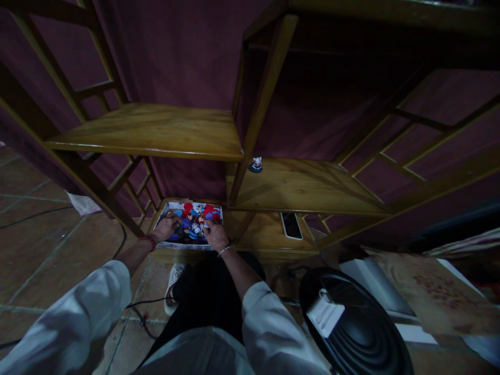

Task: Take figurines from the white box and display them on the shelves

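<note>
Wooden shelving (156, 127), white box (187, 246) of figurines (194, 227), left hand (167, 227) at box's left, right hand (216, 234) at its right, grips indiscernible

We seem to be in a living room or a small shop; we cannot tell which. What suggests it to us: an open wooden shelf (156, 130) with a figurine (256, 165) near the back left corner of its right-hand board, trinkets (188, 222) boxed at the bottom board's left end, and a tiled floor (29, 260).
</note>
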A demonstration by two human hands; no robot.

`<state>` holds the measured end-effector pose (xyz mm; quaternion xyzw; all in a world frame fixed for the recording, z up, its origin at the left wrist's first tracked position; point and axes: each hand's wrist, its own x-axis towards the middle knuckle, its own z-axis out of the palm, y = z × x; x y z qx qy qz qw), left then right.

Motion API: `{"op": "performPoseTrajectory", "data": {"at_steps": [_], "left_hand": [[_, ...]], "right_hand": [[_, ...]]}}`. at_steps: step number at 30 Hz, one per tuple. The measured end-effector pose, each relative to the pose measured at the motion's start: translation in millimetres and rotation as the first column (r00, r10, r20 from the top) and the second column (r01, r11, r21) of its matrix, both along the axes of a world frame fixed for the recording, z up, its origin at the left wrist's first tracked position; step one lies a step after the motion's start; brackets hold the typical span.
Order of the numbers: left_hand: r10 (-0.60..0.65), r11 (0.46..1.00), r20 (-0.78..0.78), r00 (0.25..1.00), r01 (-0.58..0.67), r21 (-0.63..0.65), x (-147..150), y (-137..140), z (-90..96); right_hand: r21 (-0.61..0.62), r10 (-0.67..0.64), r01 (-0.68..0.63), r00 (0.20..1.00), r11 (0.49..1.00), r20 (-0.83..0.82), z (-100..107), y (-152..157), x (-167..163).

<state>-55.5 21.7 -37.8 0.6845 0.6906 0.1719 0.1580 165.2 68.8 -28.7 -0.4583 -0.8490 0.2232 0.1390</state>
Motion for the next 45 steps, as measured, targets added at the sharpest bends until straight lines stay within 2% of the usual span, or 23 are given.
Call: {"op": "performPoseTrajectory", "data": {"at_steps": [6,15,17,21,24,26,28,33,37,39,45], "left_hand": [[-0.007,0.998,-0.006,1.0,0.006,-0.067,2,-1,0.0],[0.045,0.994,0.035,0.998,-0.048,0.1,14,-1,2.4],[0.059,0.993,0.051,0.997,-0.064,0.102,19,-1,3.9],[0.113,0.992,0.13,0.985,-0.118,0.032,31,-1,7.2],[0.161,0.984,0.256,0.953,-0.176,0.037,44,0,7.9],[0.194,0.975,0.371,0.908,-0.22,0.029,52,2,7.5],[0.242,0.962,0.505,0.828,-0.271,-0.017,60,4,6.6],[0.389,0.901,0.79,0.475,-0.374,-0.219,76,8,3.9],[0.369,0.879,0.896,0.246,-0.407,-0.25,86,5,7.0],[0.344,0.884,0.918,0.197,-0.397,-0.246,90,2,10.2],[0.319,0.891,0.932,0.173,-0.391,-0.232,97,-2,16.7]], "right_hand": [[-0.004,-0.024,0.024,1.0,1.0,0.01,6,-4,1],[-0.006,-0.039,0.038,0.998,0.999,-0.043,0,-1,1],[-0.012,-0.047,0.047,0.996,0.999,-0.071,-2,-1,2],[-0.046,-0.066,0.06,0.987,0.997,-0.144,-4,0,3],[-0.069,-0.091,0.078,0.972,0.995,-0.217,-3,1,4],[-0.086,-0.109,0.089,0.959,0.992,-0.262,-3,1,4],[-0.111,-0.137,0.107,0.942,0.988,-0.307,-4,1,4],[-0.164,-0.214,0.16,0.888,0.974,-0.406,-12,3,4],[-0.203,-0.253,0.174,0.842,0.964,-0.477,-19,5,4],[-0.222,-0.265,0.172,0.821,0.96,-0.507,-20,6,4],[-0.244,-0.291,0.184,0.794,0.952,-0.535,-19,3,6]]}}
